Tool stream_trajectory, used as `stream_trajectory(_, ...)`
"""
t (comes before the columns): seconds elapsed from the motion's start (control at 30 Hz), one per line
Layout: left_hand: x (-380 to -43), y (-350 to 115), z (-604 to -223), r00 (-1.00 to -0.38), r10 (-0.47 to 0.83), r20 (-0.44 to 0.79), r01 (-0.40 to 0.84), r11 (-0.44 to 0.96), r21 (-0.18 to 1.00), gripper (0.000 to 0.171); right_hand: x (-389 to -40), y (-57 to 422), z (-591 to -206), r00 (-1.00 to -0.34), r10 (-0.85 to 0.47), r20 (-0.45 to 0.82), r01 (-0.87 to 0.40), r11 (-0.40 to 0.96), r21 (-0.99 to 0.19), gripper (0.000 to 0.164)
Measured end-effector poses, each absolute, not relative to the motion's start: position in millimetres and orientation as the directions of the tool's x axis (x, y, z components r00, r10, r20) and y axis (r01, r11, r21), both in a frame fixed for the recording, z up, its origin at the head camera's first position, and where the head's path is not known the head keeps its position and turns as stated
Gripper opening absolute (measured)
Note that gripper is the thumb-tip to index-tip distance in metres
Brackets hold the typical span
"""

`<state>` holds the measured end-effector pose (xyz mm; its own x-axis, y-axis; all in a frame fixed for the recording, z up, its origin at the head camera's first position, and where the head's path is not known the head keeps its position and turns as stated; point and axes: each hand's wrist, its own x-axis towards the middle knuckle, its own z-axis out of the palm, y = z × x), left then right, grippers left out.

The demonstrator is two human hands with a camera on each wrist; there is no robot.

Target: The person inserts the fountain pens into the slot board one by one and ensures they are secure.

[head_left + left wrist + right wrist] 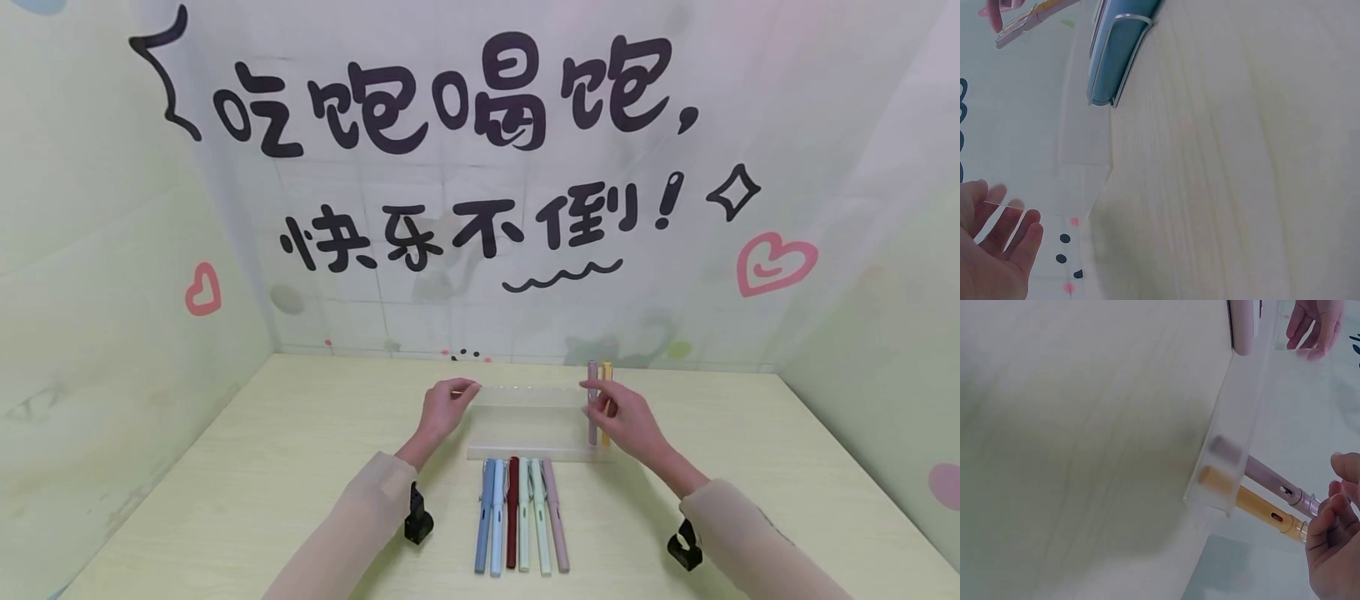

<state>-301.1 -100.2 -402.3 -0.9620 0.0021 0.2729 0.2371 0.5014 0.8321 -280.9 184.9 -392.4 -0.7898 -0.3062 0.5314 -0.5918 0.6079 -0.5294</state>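
A clear acrylic pen stand [528,427] with a ledge along its front stands upright on the table. My left hand [447,406] pinches its left edge; in the left wrist view the fingers show through the clear panel [1029,137]. A mauve pen [1269,478] and a yellow pen [1260,507] lean side by side at the stand's right end, their lower ends behind the frosted-looking ledge. My right hand [628,417] is at the mauve pen, with thumb and forefinger in front of its upper part. Whether they grip it is unclear, because the fingers hide the caps in the right wrist view.
In front of the stand lies a row of several capped pens: blue [485,517], light blue [497,518], dark red [512,512], pale green [524,517] and mauve [557,517]. A printed cloth wall [480,317] rises behind the pale wooden table [300,500].
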Motion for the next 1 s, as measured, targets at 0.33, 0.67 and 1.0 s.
stream_trajectory(0.33,-301.2,-101.0,-403.0,-0.959,0.008,0.282,0.247,0.503,0.828,0.025,-266.7,176.5,-403.7,-0.781,-0.375,0.5,-0.621,0.561,-0.548,0.03)
stream_trajectory(0.67,-301.4,-101.1,-403.0,-0.96,0.009,0.281,0.248,0.501,0.829,0.025,-256.2,167.5,-408.7,-0.794,-0.438,0.422,-0.608,0.553,-0.57,0.026)
stream_trajectory(1.0,-301.4,-101.1,-403.5,-0.961,0.009,0.278,0.246,0.497,0.832,0.026,-250.5,160.7,-414.5,-0.787,-0.532,0.312,-0.595,0.524,-0.609,0.02)
